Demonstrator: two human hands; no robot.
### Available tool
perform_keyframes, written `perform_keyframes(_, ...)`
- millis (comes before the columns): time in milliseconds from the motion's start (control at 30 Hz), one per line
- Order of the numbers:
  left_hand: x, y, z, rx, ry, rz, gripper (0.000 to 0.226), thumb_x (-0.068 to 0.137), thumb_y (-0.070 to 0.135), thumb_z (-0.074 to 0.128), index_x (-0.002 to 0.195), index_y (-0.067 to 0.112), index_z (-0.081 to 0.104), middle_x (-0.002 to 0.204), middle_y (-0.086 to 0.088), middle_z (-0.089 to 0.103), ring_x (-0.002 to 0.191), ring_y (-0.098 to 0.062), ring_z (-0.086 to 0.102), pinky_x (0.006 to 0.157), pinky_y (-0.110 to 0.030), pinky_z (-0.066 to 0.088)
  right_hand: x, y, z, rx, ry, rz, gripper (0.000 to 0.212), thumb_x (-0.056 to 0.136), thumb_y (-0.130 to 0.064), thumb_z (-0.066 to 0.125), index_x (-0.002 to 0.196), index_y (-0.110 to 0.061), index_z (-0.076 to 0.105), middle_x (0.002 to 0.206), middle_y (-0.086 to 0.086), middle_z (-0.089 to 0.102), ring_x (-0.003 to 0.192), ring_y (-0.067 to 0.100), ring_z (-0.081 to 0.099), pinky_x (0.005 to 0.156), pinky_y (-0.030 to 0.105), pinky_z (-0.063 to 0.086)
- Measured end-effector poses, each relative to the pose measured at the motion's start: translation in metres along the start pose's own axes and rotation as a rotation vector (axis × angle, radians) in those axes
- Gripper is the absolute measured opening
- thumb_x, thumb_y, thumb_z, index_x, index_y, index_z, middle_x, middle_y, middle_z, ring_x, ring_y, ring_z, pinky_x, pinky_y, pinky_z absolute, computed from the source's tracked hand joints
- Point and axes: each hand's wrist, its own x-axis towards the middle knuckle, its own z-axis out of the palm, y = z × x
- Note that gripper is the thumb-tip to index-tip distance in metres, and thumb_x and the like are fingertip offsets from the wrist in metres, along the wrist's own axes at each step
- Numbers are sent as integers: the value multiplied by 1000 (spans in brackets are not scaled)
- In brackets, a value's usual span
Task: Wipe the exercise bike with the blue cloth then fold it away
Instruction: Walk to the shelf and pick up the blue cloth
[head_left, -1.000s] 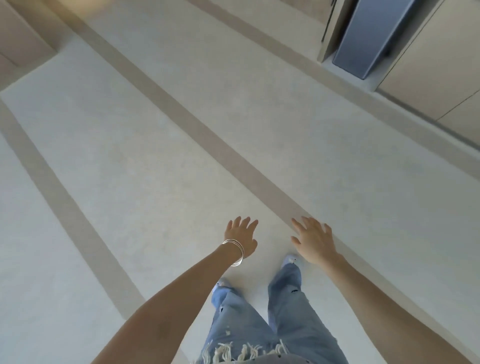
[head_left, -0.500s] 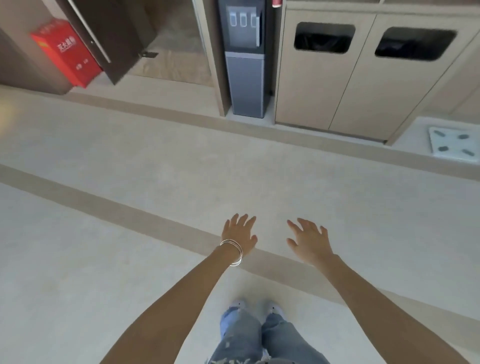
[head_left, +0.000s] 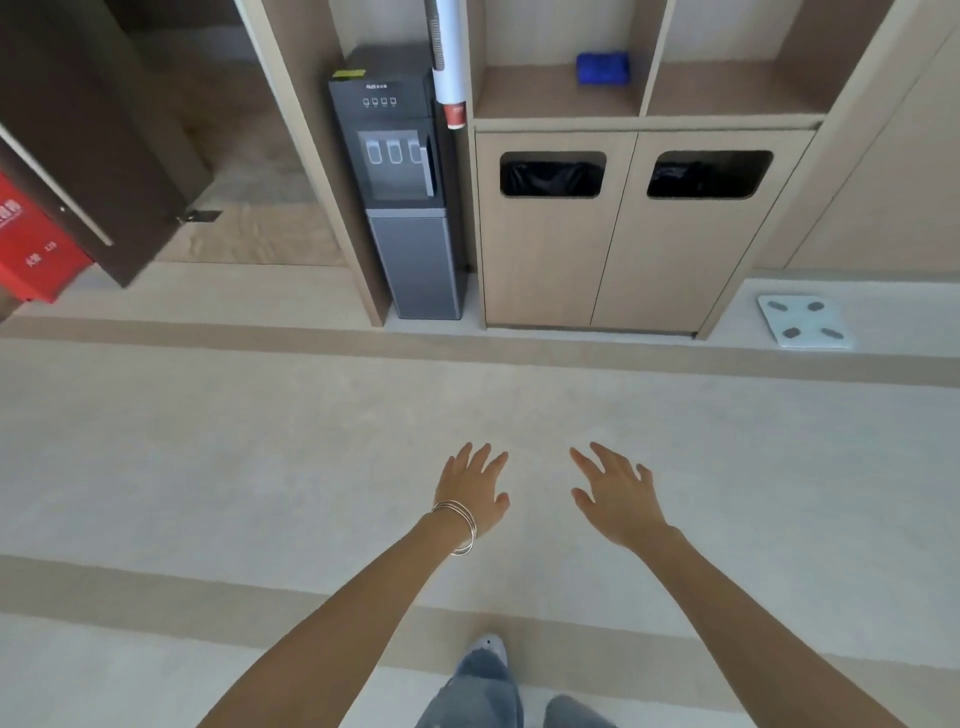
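A folded blue cloth (head_left: 602, 67) lies on a wooden shelf (head_left: 545, 98) above the bin cabinet, far ahead at the top of the view. My left hand (head_left: 472, 491), with thin bangles on the wrist, is held out over the floor with fingers spread and nothing in it. My right hand (head_left: 615, 493) is beside it, also spread and empty. Both hands are well short of the cloth. No exercise bike is in view.
A dark water dispenser (head_left: 400, 182) stands left of a wooden cabinet with two bin openings (head_left: 631, 228). A white bathroom scale (head_left: 802, 322) lies on the floor at right. A dark open door (head_left: 88, 140) and a red box (head_left: 31, 244) are at left.
The view has swung and lifted from bare floor to the wall unit, bringing the shelf and blue cloth into sight. Both hands have stayed spread and empty in front of me.
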Motion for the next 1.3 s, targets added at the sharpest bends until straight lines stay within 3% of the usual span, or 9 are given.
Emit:
perform_keyframes(133, 48, -2, -30, 44, 2, 64, 60, 95, 35, 37, 149, 25, 12, 159, 0, 8, 146, -25, 1, 120, -42, 7, 33, 7, -25, -5, 66, 54, 55, 97, -40, 37, 148, -29, 18, 157, 0, 17, 143, 18, 19, 115, 48, 18)
perform_keyframes(400, 146, 27, -59, 88, -12, 152, 62, 94, 37, 38, 149, 26, 9, 159, -3, 6, 146, -28, 1, 120, -43, 6, 102, 52, -50, 14, 13, 122, 55, 98, -41, 35, 148, -30, 17, 158, -2, 14, 143, 18, 18, 115, 48, 17)
perform_keyframes(700, 276, 107, -98, 102, -24, 165, 63, 95, 38, 38, 149, 26, 7, 159, -4, 4, 146, -30, -1, 120, -45, 6, 207, 155, -98, -16, -2, 113, 52, 97, -42, 35, 146, -28, 23, 158, -2, 13, 145, 21, 12, 115, 50, 16)
perform_keyframes(900, 345, 152, -127, 59, 51, 162, 61, 95, 37, 39, 148, 24, 11, 158, -3, 12, 146, -28, 1, 120, -43, 7, 270, 214, -139, -79, -25, 58, 51, 98, -42, 33, 146, -26, 24, 158, -2, 12, 146, 24, 7, 116, 51, 13)
perform_keyframes(1300, 445, 134, -157, 113, 2, 122, 62, 96, 39, 39, 148, 24, 10, 159, -5, 8, 146, -30, 1, 120, -44, 7, 368, 236, -159, -67, -58, 24, 49, 98, -42, 33, 145, -28, 27, 158, -1, 12, 146, 23, 8, 116, 51, 14)
